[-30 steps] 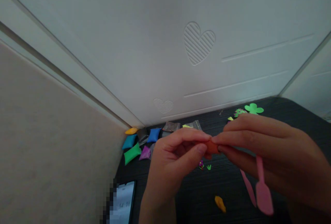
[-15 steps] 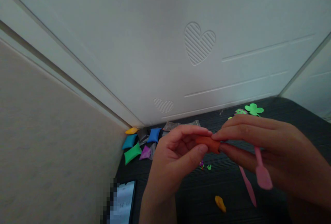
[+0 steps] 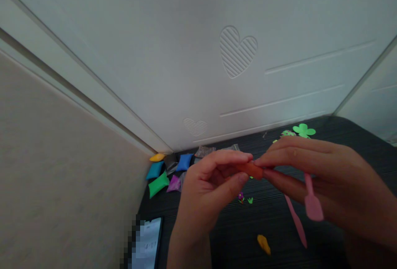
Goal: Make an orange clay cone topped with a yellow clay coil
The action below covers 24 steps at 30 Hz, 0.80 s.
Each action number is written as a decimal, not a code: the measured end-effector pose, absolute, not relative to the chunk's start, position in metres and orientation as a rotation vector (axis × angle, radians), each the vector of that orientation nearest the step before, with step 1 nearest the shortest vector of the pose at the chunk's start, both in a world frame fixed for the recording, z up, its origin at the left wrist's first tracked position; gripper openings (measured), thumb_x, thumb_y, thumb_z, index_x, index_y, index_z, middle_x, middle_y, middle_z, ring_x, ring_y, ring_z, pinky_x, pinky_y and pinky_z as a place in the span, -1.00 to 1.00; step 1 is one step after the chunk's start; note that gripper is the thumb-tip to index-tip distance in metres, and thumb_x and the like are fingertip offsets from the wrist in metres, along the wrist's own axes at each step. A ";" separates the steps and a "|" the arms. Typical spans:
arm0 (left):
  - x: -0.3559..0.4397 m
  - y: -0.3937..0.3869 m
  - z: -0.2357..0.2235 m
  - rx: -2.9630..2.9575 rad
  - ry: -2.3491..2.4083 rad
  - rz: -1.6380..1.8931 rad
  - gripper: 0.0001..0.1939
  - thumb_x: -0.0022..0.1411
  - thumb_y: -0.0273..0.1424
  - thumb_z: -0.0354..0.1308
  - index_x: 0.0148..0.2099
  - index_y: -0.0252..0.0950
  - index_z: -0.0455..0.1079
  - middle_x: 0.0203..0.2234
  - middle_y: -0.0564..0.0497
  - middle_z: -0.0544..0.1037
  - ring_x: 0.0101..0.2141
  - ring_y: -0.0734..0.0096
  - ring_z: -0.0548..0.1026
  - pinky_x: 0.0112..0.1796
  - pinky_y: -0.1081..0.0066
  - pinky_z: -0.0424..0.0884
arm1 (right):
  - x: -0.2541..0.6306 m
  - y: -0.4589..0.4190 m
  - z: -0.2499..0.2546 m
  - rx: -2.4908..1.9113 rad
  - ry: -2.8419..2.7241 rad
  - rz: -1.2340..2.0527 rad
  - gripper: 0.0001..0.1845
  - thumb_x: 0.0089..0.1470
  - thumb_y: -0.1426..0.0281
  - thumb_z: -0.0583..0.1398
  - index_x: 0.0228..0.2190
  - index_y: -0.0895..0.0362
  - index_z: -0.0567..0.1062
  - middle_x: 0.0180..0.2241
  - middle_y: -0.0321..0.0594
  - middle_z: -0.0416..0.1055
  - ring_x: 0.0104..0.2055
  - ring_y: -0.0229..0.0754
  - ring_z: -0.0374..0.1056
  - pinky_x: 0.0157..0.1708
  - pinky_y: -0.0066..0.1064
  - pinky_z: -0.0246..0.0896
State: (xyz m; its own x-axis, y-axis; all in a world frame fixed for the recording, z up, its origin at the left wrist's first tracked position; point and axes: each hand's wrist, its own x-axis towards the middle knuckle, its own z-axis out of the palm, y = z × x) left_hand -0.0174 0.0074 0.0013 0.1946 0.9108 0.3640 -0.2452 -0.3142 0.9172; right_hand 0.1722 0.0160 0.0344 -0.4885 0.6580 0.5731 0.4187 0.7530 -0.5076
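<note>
A short roll of orange modelling clay (image 3: 254, 171) is held above the dark table, between both hands. My left hand (image 3: 211, 190) wraps its thumb and fingers around the roll's left part. At the other end, my right hand (image 3: 316, 174) pinches the clay with its fingertips. A pink plastic clay tool (image 3: 314, 207) hangs from my right hand, its flat end downward and its upper part hidden by the fingers. Below it lies a second pink tool (image 3: 297, 222), partly covered by that hand. A yellow-orange lump of clay (image 3: 264, 244) rests on the table near me.
Packets of coloured clay, among them a green packet (image 3: 159, 185) and a blue packet (image 3: 185, 162), lie at the back left. A phone (image 3: 148, 242) is at the left edge. Behind the right hand stands a green flower shape (image 3: 304, 130). A white panel (image 3: 155, 74) rises behind the table (image 3: 235, 236).
The orange roll has tilted slightly and its right end sits a little higher. The pink tool in my right hand has swung slightly left and up. Both hands keep their grip.
</note>
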 end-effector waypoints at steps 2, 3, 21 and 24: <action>-0.017 0.008 0.002 1.410 0.688 1.359 -0.69 0.09 -0.65 0.19 -0.17 -0.17 0.51 -0.22 0.03 0.58 -0.26 0.48 0.55 -0.24 0.56 0.49 | 0.172 0.017 0.033 -0.795 -2.155 0.342 -0.87 0.04 0.50 0.21 -0.32 0.06 0.47 -0.42 -0.39 0.44 -0.40 -0.40 0.33 -0.39 -0.58 0.19; -0.017 0.008 0.002 1.419 0.689 1.361 -0.70 0.10 -0.64 0.19 -0.17 -0.17 0.51 -0.20 0.03 0.57 -0.26 0.48 0.55 -0.23 0.55 0.49 | 0.171 0.017 0.033 -0.792 -2.160 0.314 -0.88 0.05 0.48 0.21 -0.32 0.05 0.47 -0.42 -0.40 0.44 -0.40 -0.40 0.33 -0.40 -0.56 0.18; -0.018 0.010 0.000 1.492 0.650 1.429 -0.69 0.07 -0.69 0.19 -0.21 -0.20 0.51 -0.22 0.01 0.51 -0.22 0.49 0.50 -0.32 0.62 0.47 | 0.169 0.011 0.029 -0.899 -2.171 0.041 -0.89 0.10 0.38 0.18 -0.26 0.02 0.44 -0.34 -0.40 0.45 -0.34 -0.33 0.34 -0.34 -0.46 0.18; -0.017 0.010 0.000 1.508 0.646 1.472 -0.68 0.05 -0.70 0.20 -0.22 -0.20 0.51 -0.23 0.02 0.51 -0.20 0.50 0.49 -0.25 0.60 0.47 | 0.168 0.012 0.029 -0.899 -2.145 0.054 -0.84 0.07 0.40 0.21 -0.24 0.02 0.43 -0.35 -0.40 0.44 -0.32 -0.34 0.34 -0.33 -0.47 0.17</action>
State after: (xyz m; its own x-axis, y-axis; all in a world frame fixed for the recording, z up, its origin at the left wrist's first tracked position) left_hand -0.0170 0.0100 0.0002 0.1532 0.8573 0.4915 -0.2194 -0.4554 0.8628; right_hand 0.1685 0.0119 0.0291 -0.4337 0.6175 0.6562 0.5840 0.7472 -0.3172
